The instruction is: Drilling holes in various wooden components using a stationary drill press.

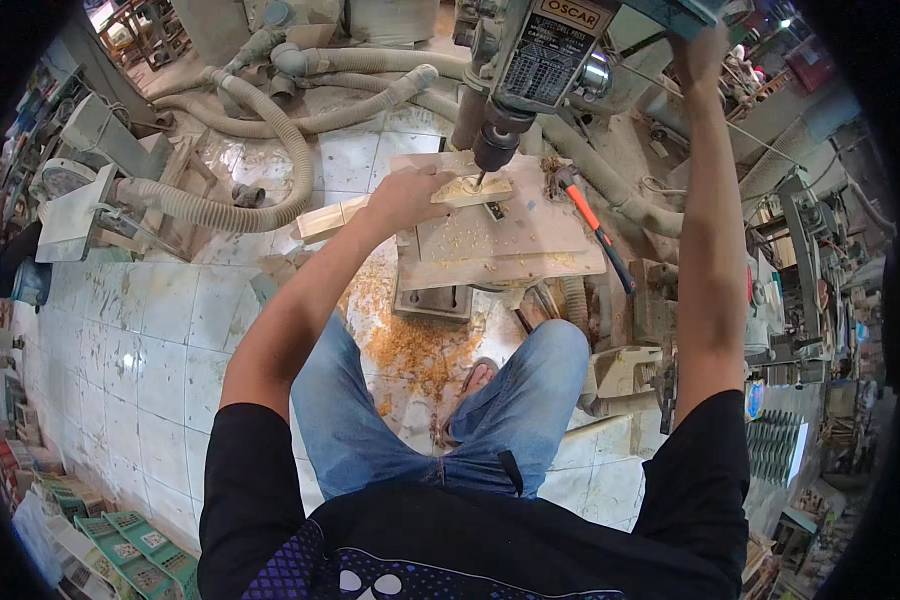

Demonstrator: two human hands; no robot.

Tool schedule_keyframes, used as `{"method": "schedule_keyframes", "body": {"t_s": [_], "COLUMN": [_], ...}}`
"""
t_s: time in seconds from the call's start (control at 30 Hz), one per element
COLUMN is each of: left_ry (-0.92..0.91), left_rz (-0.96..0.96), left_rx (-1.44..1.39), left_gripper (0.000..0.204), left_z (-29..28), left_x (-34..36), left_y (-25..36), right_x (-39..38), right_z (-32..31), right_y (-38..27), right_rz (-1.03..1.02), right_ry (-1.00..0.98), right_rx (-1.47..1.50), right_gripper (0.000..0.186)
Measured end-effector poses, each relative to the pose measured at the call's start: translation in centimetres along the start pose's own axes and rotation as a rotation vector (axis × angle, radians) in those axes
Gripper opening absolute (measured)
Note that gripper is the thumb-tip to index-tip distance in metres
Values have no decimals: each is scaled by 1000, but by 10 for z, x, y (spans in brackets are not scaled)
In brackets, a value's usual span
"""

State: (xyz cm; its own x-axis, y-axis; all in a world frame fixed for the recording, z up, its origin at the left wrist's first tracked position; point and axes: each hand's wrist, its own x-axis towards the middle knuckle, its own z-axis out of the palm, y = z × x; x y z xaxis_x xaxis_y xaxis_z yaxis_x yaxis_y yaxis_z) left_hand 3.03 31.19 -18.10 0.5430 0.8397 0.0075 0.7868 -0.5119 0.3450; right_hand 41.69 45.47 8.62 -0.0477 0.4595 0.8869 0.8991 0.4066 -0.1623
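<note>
My left hand [407,198] is closed on the left end of a pale wooden block [475,192], pressing it to the wooden board [500,235] on the drill press table. The drill chuck [496,145] hangs directly over the block. Its bit [481,180] reaches the block's top, where shavings are heaped; how deep it sits I cannot see. High at the right, my right hand [702,55] is raised beside the drill press head [555,50]. Its fingers are blurred and partly hidden, so their hold cannot be made out. Left of my left hand lie more wood pieces [322,222].
A hammer [595,225] with an orange and black handle lies along the board's right edge. Ribbed dust hoses [290,165] curl over the tiled floor behind. Sawdust [420,350] covers the floor below the table. A disc sander [75,215] stands at the left.
</note>
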Motion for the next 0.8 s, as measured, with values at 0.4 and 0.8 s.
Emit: {"method": "schedule_keyframes", "body": {"t_s": [0.4,0.8], "left_ry": [154,165], "left_rz": [79,26], "left_rx": [36,-38], "left_gripper": [58,63], "left_z": [6,0], "left_x": [0,-45], "left_y": [-3,20], "right_x": [-7,-8], "right_z": [119,119], "right_y": [82,50], "right_rz": [349,390], "right_ry": [-375,-339], "right_rx": [527,452], "right_gripper": [20,26]}}
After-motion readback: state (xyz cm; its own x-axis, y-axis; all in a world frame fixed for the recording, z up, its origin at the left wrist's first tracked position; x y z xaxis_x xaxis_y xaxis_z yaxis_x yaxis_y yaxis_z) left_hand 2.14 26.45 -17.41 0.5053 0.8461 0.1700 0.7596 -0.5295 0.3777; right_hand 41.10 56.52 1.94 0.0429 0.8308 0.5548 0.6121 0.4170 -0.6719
